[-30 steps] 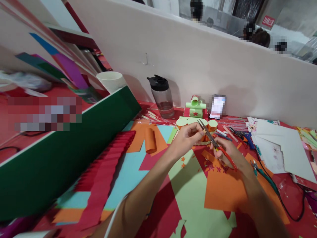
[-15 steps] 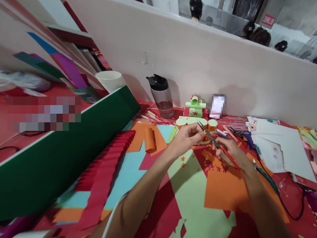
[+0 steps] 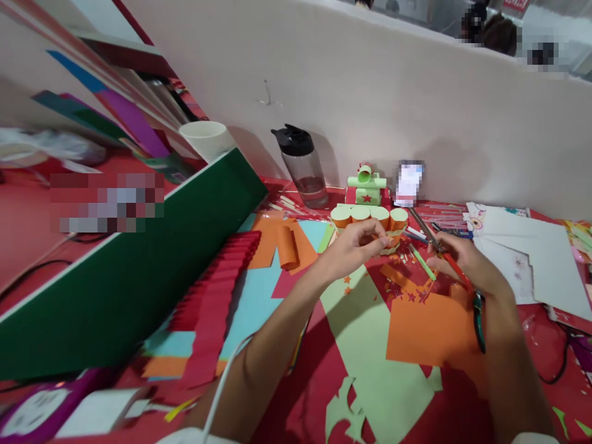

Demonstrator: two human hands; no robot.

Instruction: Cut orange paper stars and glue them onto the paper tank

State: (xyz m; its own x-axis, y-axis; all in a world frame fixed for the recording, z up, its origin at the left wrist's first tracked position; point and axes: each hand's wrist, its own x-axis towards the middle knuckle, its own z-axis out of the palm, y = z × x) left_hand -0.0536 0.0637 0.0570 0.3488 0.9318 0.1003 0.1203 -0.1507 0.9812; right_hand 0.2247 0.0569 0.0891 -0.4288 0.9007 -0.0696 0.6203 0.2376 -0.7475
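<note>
My right hand (image 3: 457, 259) grips scissors (image 3: 453, 262) with red handles, their metal blades pointing up and to the left. The fingertips of my left hand (image 3: 361, 243) are pinched together; whatever lies between them is too small to make out. Just behind my left hand stands a row of orange paper rolls with light green tops (image 3: 363, 214). Tiny orange paper stars (image 3: 347, 285) and scraps lie below my hands, near an orange sheet (image 3: 419, 330). Beneath my forearms a light green sheet (image 3: 365, 333) lies on the red table.
A water bottle (image 3: 303, 169), a green paper model (image 3: 367, 188) and a phone (image 3: 409, 184) stand along the white partition. On the left are a green board (image 3: 139, 265) and pleated red paper (image 3: 213, 302). Green-handled pliers (image 3: 479, 320) lie by my right wrist, white sheets (image 3: 531, 253) farther right.
The scissors in my right hand have moved right, away from my left fingertips. My left hand stays pinched near the paper rolls. The camera view has tilted down slightly.
</note>
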